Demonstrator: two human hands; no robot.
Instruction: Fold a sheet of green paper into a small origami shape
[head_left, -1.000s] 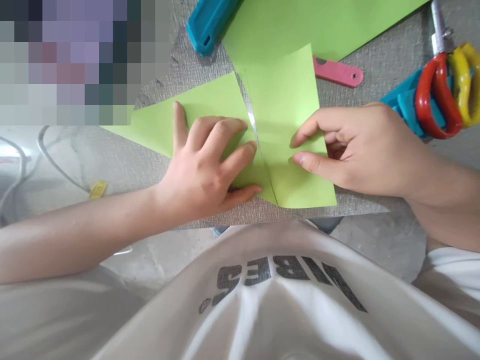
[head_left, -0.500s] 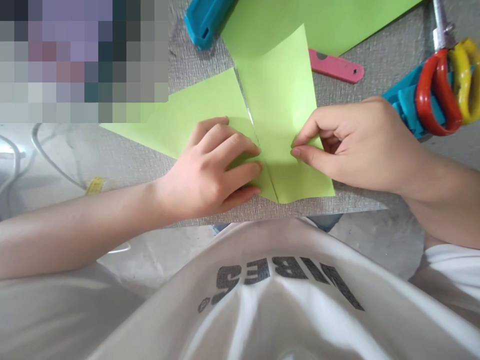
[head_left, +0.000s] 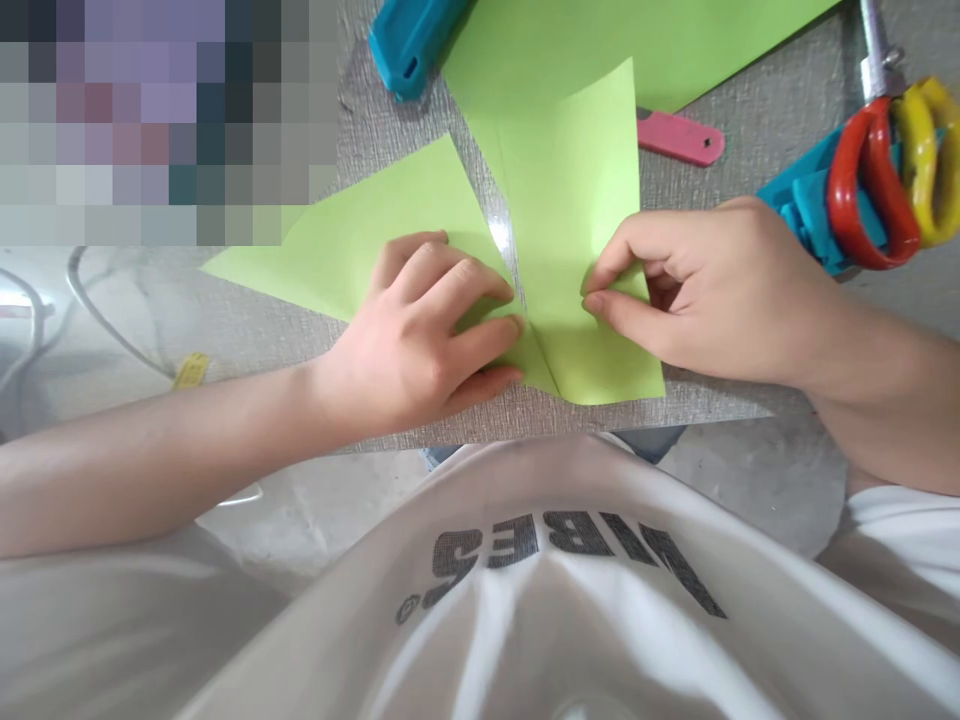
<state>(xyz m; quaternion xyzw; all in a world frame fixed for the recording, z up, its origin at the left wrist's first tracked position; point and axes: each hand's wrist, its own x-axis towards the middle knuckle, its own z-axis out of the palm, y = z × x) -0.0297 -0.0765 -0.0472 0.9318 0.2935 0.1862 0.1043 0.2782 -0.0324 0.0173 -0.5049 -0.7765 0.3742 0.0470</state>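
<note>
A light green sheet of paper lies on the table in two parts, a left part (head_left: pixel 405 200) and a right part (head_left: pixel 559 210), with a narrow gap between them. The gap is widest at the far end. Near the front edge the parts meet, and I cannot tell whether they are still joined there. My left hand (head_left: pixel 431 325) rests on the left part, its fingers bent and apart, pressing it down beside the gap. Between thumb and forefinger, my right hand (head_left: pixel 712 290) pinches the right part, whose outer side curls up off the table.
Behind lies a larger green sheet (head_left: pixel 585 45), with a blue tool (head_left: pixel 412 45) at its left. A pink-handled cutter (head_left: pixel 682 137) lies partly under the paper. Red-handled scissors (head_left: pixel 870 190) and yellow-handled scissors (head_left: pixel 926 165) are at the right. A cable (head_left: pixel 112 320) hangs left of the table.
The gap between the two paper parts has widened at the far end. The right part has swung to the right, and the left part has shifted slightly left. Both hands stay nearly in place.
</note>
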